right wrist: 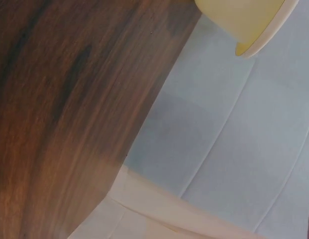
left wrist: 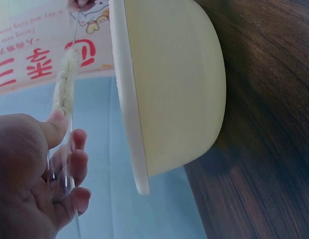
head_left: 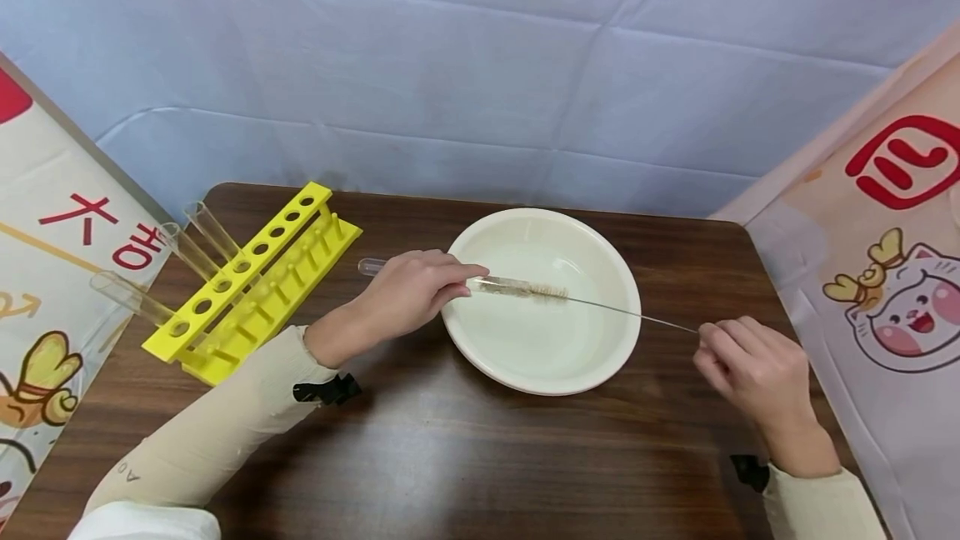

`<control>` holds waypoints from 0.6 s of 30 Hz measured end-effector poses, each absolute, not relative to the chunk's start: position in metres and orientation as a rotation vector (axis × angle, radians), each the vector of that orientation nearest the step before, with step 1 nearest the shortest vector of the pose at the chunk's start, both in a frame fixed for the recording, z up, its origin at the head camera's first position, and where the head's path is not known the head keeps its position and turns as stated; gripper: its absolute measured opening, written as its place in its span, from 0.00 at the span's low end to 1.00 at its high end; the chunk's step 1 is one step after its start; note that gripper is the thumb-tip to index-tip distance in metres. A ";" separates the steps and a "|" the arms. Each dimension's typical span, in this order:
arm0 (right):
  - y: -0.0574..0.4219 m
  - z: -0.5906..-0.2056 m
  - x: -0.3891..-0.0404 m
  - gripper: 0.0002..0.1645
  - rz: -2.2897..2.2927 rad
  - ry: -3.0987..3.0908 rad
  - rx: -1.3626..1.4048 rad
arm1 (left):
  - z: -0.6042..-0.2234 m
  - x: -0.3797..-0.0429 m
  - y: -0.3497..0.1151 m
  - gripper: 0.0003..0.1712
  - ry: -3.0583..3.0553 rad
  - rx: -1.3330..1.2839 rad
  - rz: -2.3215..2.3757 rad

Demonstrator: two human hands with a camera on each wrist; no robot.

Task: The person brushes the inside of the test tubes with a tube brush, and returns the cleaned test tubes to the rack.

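My left hand (head_left: 415,290) grips a clear test tube (left wrist: 62,167) lying nearly level, its rounded end poking out on the left and its mouth over the white basin (head_left: 542,382). A bristle brush (head_left: 550,292) sits partly inside the tube's mouth, with some bristles outside it. Its thin wire handle (head_left: 633,313) runs right across the basin's rim. At the far end of that wire, my right hand (head_left: 753,365) pinches it with curled fingers. In the right wrist view only the edges of a few fingers show.
A yellow test tube rack (head_left: 255,294) stands on the left of the brown table (head_left: 450,465), with several pegs along its base. Three clear test tubes lean in its holes, including one tube (head_left: 131,297) at the near end. Cloth walls (head_left: 450,65) border the table.
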State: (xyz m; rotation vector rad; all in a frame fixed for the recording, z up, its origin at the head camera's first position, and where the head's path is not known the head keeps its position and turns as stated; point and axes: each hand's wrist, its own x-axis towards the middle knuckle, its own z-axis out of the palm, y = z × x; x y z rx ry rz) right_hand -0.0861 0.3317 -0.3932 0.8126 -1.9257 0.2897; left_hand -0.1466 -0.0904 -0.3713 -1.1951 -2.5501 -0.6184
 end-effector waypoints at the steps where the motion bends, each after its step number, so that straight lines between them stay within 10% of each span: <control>1: 0.332 -0.393 -0.086 0.16 0.297 -1.936 0.808 | -0.371 -0.147 -0.091 0.18 -2.545 -1.194 -0.616; 18: 0.359 -0.406 -0.072 0.13 0.555 -2.405 0.742 | -0.372 -0.149 -0.100 0.19 -2.569 -1.174 -0.603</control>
